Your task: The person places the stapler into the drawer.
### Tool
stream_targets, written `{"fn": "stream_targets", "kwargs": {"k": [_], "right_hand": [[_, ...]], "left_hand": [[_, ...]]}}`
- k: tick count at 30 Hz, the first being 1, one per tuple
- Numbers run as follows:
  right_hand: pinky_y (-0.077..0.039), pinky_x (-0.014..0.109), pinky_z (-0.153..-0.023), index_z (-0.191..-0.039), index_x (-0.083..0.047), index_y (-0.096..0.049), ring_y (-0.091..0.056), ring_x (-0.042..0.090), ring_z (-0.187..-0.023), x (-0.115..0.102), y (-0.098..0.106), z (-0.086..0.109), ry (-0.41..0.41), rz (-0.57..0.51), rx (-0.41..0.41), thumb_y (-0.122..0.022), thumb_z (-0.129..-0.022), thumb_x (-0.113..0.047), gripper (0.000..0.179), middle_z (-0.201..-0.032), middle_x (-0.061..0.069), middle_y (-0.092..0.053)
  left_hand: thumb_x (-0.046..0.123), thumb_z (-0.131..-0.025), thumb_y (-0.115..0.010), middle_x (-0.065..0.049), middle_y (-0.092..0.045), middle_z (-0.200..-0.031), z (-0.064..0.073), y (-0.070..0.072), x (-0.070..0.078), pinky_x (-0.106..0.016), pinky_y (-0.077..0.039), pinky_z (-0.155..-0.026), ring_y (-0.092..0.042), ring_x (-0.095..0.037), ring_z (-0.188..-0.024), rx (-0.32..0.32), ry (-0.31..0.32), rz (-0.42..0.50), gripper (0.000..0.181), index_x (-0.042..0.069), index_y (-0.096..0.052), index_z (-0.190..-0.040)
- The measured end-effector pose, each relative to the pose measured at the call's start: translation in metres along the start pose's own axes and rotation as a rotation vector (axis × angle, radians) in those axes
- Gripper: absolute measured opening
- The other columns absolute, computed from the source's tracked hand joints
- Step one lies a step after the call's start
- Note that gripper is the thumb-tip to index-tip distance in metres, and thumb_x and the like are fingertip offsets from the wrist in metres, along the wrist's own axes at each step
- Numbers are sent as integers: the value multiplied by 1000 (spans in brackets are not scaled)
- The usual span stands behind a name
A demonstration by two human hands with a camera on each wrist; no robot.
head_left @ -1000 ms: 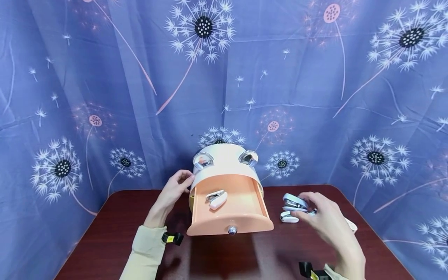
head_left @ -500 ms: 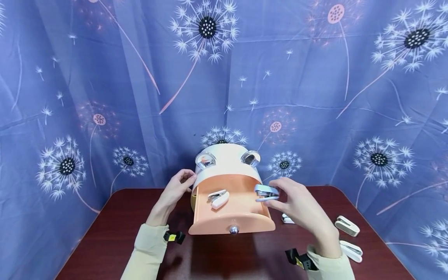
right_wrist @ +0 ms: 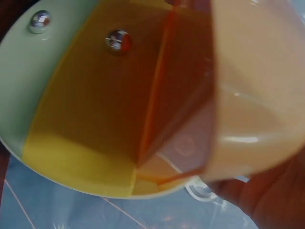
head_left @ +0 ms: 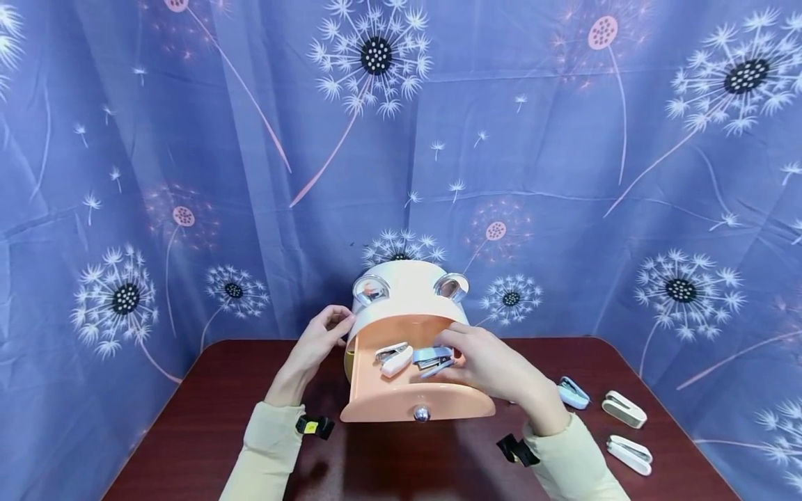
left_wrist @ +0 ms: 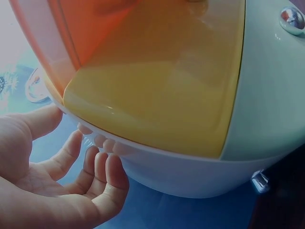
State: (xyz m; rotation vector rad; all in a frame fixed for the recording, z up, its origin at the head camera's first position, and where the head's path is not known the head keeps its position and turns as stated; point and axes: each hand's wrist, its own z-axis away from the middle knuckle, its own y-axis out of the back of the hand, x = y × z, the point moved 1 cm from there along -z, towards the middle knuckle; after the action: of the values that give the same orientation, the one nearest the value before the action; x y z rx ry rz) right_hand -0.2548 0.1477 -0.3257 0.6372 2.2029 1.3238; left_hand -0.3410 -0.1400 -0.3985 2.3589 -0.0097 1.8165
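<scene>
A white cabinet (head_left: pixel 407 287) with two shiny ring-shaped ears has its peach top drawer (head_left: pixel 391 405) pulled out. Inside the drawer lies a pale pink-white stapler (head_left: pixel 397 360). My right hand (head_left: pixel 501 363) reaches in over the drawer's right side and holds a blue stapler (head_left: pixel 432 355) between thumb and fingers, beside the pale one. In the right wrist view this hand (right_wrist: pixel 271 195) is mostly behind the drawer front. My left hand (head_left: pixel 313 348) touches the cabinet's left side; the left wrist view shows its loosely bent fingers (left_wrist: pixel 114 179) along the white shell.
To the right on the dark red table (head_left: pixel 200 431) lie a light blue stapler (head_left: pixel 573 393), a cream stapler (head_left: pixel 624 409) and a white stapler (head_left: pixel 629 454). Below the peach drawer are a yellow drawer (left_wrist: pixel 157 90) and a green drawer (left_wrist: pixel 271 90). A blue dandelion-print curtain (head_left: pixel 532 153) hangs behind.
My right hand has carried the blue stapler leftward from above the table's right side into the drawer. The left hand stays at the cabinet's side.
</scene>
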Motion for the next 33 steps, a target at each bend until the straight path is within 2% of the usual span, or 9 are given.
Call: {"fn": "stream_targets", "kwargs": {"k": [4,9,15,21,29,33], "right_hand": [[-38,18,-58,-91,-21,-56,-44,4,-65,2,-7,-5,17,12,-57,-68,-76,-26,21,-79,-11,-46],[-38,20,-61,-91,-20,-57,-45,7,-70,5,-12,-10,19,14,-103,-68,-76,-29,20,-80,-9,-48],[-39,21,-65,-94,-19,-58,-48,8,-73,5,-13,-13,8,13,-155,-68,-77,-26,21,-81,-8,-50],[-38,21,-63,-88,-19,-58,-47,8,-71,6,-16,-17,30,6,-162,-69,-75,-23,18,-77,-9,-50],[-38,21,-65,-92,-20,-59,-45,6,-72,7,-20,-20,31,10,-172,-66,-77,-22,16,-78,-9,-51],[-39,22,-66,-106,-17,-57,-45,6,-73,6,-17,-16,-17,9,-146,-66,-77,-34,35,-83,-8,-51]], "left_hand": [[30,-82,-61,-11,-52,-95,1,1,-1,-44,-46,-67,-49,-22,-82,3,0,-3,32,6,-52,-102],[29,-83,-61,-11,-53,-94,1,1,-1,-36,-47,-63,-49,-21,-81,7,-7,-7,31,6,-53,-102],[29,-83,-60,-11,-52,-94,1,1,0,-44,-46,-66,-49,-20,-81,9,-12,-14,32,5,-52,-103],[31,-82,-61,-11,-52,-94,-1,0,0,-51,-43,-70,-49,-21,-82,12,-5,-10,32,7,-53,-101],[29,-83,-60,-10,-51,-95,0,0,-1,-51,-43,-71,-49,-21,-83,11,-3,-16,32,5,-52,-103],[30,-83,-60,-10,-51,-94,0,0,-1,-47,-45,-69,-49,-20,-82,12,-11,-17,33,5,-52,-103]]}}
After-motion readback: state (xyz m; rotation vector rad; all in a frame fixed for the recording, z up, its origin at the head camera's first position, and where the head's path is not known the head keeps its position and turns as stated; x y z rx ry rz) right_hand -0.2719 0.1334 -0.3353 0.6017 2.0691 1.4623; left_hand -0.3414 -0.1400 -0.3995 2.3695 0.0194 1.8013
